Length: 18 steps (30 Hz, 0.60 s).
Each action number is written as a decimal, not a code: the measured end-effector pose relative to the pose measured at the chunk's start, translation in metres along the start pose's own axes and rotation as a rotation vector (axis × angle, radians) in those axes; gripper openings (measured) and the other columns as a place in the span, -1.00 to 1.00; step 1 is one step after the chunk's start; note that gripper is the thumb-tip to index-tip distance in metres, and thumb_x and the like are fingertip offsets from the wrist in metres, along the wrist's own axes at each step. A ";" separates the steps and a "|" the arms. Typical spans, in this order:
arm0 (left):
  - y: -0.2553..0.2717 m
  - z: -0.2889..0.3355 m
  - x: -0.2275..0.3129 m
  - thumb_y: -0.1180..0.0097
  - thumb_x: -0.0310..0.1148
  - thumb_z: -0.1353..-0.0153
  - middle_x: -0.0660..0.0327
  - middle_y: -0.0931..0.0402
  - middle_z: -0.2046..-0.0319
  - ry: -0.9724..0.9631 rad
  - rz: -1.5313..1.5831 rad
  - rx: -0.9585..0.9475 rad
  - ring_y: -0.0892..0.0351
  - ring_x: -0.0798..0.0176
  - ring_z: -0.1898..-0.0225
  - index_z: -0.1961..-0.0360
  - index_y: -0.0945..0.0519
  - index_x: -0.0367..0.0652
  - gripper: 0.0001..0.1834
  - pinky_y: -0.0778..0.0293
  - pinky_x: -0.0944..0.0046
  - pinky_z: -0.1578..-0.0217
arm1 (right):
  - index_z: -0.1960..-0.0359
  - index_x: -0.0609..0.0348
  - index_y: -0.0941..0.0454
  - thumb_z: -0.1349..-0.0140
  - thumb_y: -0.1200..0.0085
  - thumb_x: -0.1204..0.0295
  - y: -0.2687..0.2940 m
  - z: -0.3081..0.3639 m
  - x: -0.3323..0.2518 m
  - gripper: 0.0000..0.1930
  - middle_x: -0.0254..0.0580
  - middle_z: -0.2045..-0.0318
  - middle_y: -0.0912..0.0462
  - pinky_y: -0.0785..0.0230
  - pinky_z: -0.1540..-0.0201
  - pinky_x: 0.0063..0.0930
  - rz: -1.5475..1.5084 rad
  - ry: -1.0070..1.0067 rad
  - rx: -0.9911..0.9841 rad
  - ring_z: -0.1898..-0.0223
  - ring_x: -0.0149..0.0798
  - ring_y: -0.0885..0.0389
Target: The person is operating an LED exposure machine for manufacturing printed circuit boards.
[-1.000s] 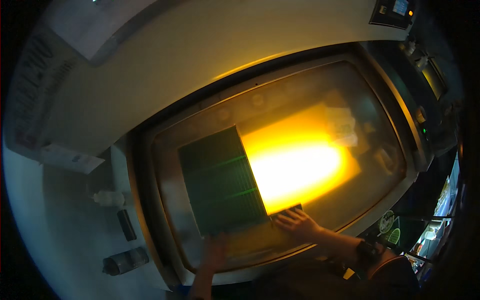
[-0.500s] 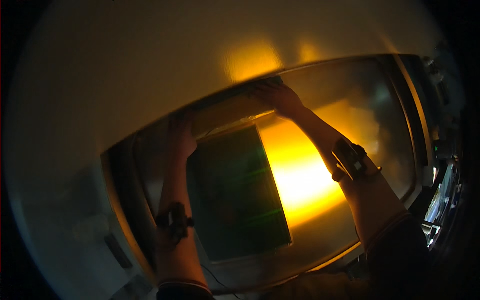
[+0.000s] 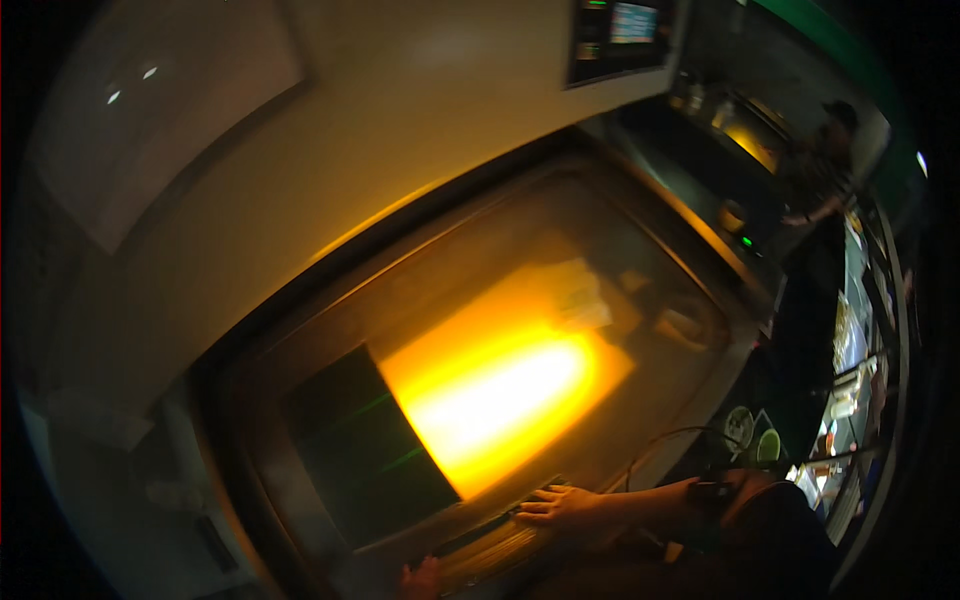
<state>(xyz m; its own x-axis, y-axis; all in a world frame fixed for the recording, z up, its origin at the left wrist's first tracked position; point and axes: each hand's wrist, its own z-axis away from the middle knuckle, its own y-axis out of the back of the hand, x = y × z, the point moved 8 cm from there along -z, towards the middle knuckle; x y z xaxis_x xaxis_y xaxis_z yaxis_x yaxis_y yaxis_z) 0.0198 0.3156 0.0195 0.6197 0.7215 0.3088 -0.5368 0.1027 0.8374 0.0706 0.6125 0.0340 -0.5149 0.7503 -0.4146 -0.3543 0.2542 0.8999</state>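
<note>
A wide light table (image 3: 290,310) glows yellow-white in its middle. Flat on its left part lies a dark rectangular sheet (image 3: 370,455) with faint green streaks. Along the near edge is a long yellowish bar (image 3: 490,552), tilted in the picture. My right hand (image 3: 560,505) grips its right end, fingers stretched over the top. At the bar's left end, my left hand (image 3: 422,578) is closed on it; that hand is dim, blurred and partly cut off by shadow. A dark device is strapped round my right forearm.
A raised dark frame borders the table. Beyond it rises a pale panel (image 3: 420,130) with a lit screen (image 3: 633,22). At right stand a round green-filled container (image 3: 768,445) and a dark cable. Another person (image 3: 825,160) is at the far right by a second bench.
Both hands have come from the table's far edge to its near edge, the bar with them. My view has turned, bringing the screen and the other person into sight.
</note>
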 end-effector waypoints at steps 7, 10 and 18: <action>-0.003 -0.014 0.026 -0.04 -0.55 -0.03 -0.06 -0.34 -0.17 0.253 0.573 -0.139 -0.28 -0.21 -0.19 -0.26 -0.30 -0.12 -0.33 -0.29 0.03 -0.17 | -0.29 -0.03 -0.21 -0.17 -0.02 0.21 -0.008 0.018 0.093 -0.39 -0.09 -0.14 -0.44 -0.32 -0.10 -0.05 -0.190 0.043 0.109 -0.10 0.06 -0.45; -0.048 -0.039 0.071 -0.10 -0.39 -0.11 -0.02 -0.39 -0.15 0.054 0.343 0.035 -0.36 -0.08 -0.15 -0.25 -0.30 -0.16 -0.38 -0.33 0.06 -0.12 | -0.22 -0.05 -0.35 -0.05 -0.15 0.06 0.012 0.077 0.193 -0.34 -0.02 -0.15 -0.42 -0.26 -0.15 -0.05 -0.474 -0.051 0.197 -0.10 0.07 -0.45; 0.001 -0.111 0.196 0.09 -0.52 -0.14 0.13 -0.17 -0.32 0.307 0.275 -0.042 -0.20 0.11 -0.30 -0.35 -0.14 -0.04 -0.32 -0.08 -0.02 -0.31 | -0.22 -0.02 -0.33 -0.07 -0.15 0.11 0.160 0.411 0.435 -0.35 0.00 -0.21 -0.33 -0.18 -0.21 -0.07 0.131 -0.860 0.406 -0.17 0.07 -0.33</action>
<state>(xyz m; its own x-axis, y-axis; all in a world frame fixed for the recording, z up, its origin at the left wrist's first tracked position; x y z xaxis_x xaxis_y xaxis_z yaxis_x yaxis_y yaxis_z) 0.0777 0.5332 0.0311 0.2539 0.8962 0.3639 -0.6850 -0.0990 0.7218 0.1104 1.2305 0.0529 0.2751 0.9378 -0.2118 0.0457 0.2073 0.9772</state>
